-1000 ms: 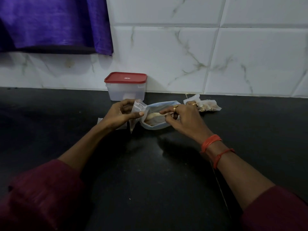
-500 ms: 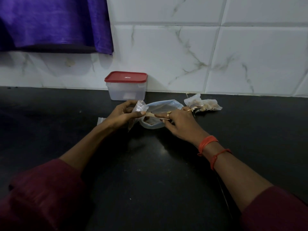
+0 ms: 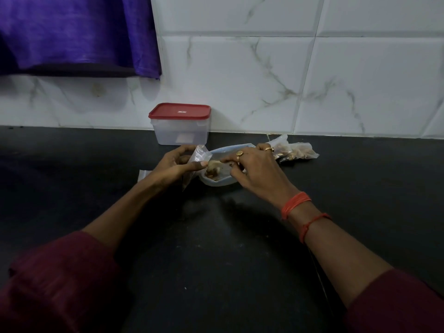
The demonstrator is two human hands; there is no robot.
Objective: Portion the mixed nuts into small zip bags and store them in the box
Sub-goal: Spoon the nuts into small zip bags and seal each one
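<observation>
A clear shallow tub (image 3: 217,182) with brown mixed nuts (image 3: 212,169) lies on the black counter, tilted toward me. My right hand (image 3: 254,170) reaches into it, fingers curled around nuts. My left hand (image 3: 174,164) pinches a small clear zip bag (image 3: 199,152) by its mouth just left of the tub. A filled small zip bag of nuts (image 3: 296,151) lies behind my right hand. The clear storage box (image 3: 181,132) with its red lid (image 3: 179,111) on stands against the tiled wall.
Another flat clear bag (image 3: 143,175) lies on the black counter (image 3: 216,248) under my left wrist. White marble tiles (image 3: 264,80) back the counter, and a purple cloth (image 3: 77,32) hangs at top left.
My right hand has slid left and deeper into the tub of nuts. My left hand keeps the small bag in about the same place.
</observation>
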